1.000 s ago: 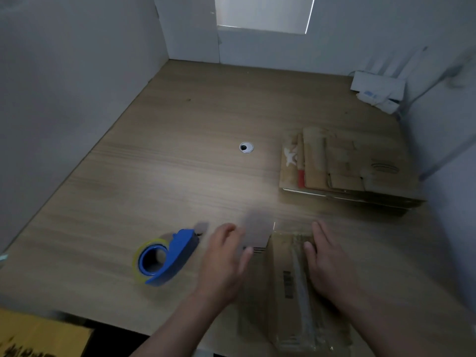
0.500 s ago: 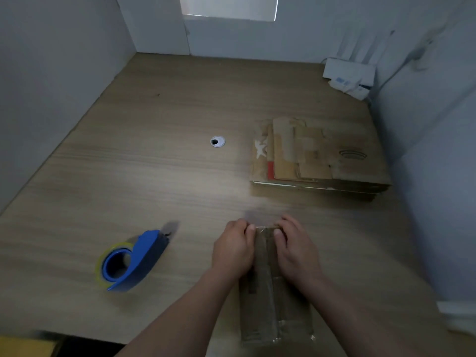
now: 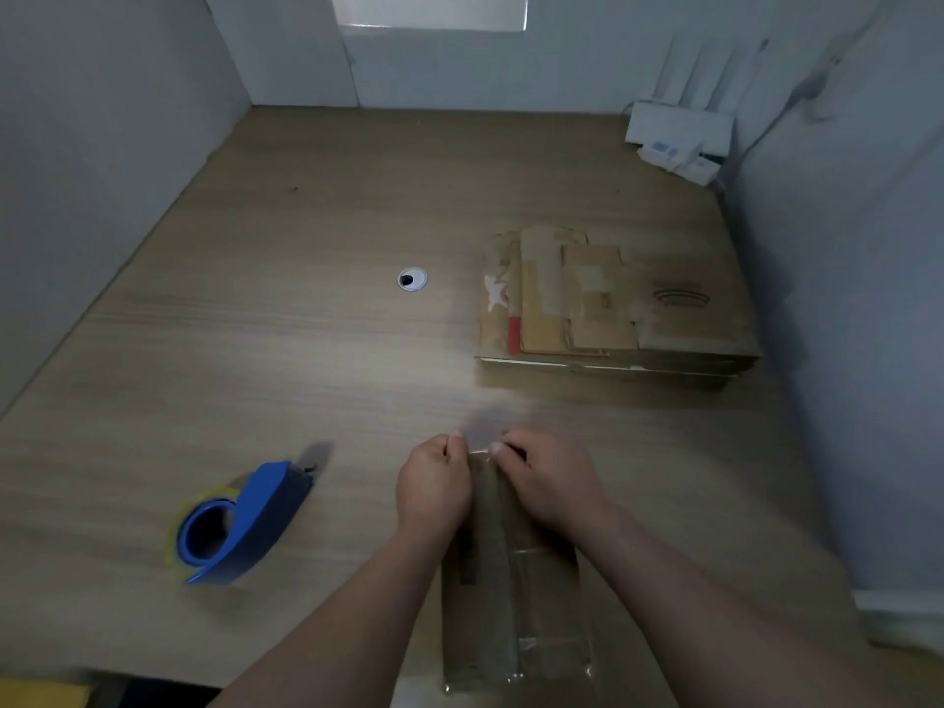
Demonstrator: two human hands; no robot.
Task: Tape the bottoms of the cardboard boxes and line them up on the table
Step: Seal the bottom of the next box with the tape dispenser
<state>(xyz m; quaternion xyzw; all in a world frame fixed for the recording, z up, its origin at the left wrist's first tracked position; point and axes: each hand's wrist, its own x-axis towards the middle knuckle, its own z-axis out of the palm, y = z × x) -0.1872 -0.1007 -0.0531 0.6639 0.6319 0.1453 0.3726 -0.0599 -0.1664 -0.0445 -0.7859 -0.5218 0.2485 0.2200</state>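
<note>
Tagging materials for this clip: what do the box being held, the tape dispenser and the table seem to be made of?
The cardboard box: brown matte cardboard; glossy strips glinting along it look like clear tape. The tape dispenser: smooth blue shell, probably plastic, around a yellowish see-through roll. The table: light wood grain, matte; solid wood or laminate cannot be told.

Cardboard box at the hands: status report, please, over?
Left grip and right grip both pinch the far end of the cardboard box. Box flat on the table. Blue tape dispenser idle to its left; nothing in the way.
</note>
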